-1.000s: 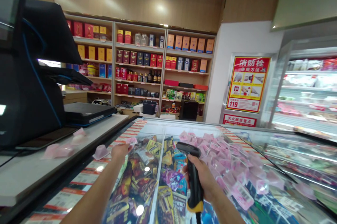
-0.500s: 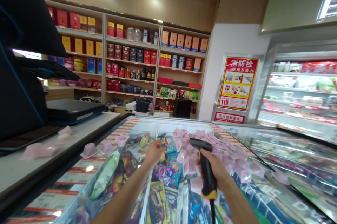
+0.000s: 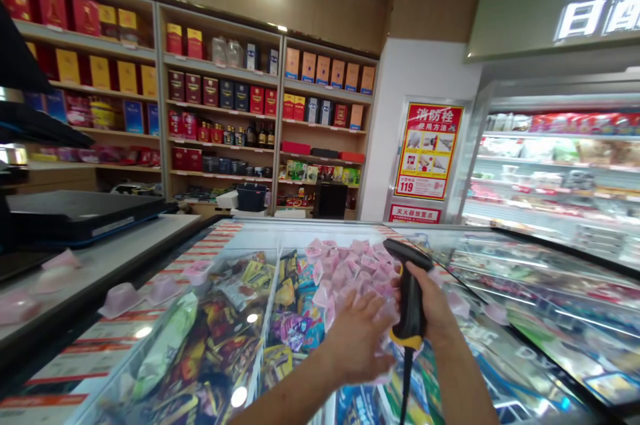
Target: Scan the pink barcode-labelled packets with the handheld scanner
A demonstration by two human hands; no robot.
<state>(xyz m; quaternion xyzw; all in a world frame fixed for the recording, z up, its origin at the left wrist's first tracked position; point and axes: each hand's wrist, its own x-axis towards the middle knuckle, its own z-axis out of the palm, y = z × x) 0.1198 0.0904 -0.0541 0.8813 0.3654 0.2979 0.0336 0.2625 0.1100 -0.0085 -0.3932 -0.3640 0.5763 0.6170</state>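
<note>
My right hand [image 3: 434, 308] is wrapped round the grip of a black barcode scanner [image 3: 411, 292] with a yellow base ring; its cord hangs down. My left hand [image 3: 357, 338] lies palm down over a heap of small pink translucent plastic cups [image 3: 350, 272], its fingers spread and plainly holding nothing. Whether its palm touches the cups I cannot tell. The pile sits on top of a glass-covered chest freezer [image 3: 260, 232]. Beneath and around it show colourful ice cream packets [image 3: 295, 328]. A few more pink cups [image 3: 120, 298] stand along the left edge.
At the left, a counter [image 3: 165, 238] bears a black flat device [image 3: 85, 212] and more pink cups. Farther back rise shelves [image 3: 220, 125] of boxed goods. A red fire hydrant notice [image 3: 429, 150] hangs on the wall, with a lit refrigerated case [image 3: 555, 165] at the right.
My left hand has come right and nearer, from above the packets to the pink cups, its fingers opening out. The scanner in my right hand has shifted slightly right and up. The view has turned right.
</note>
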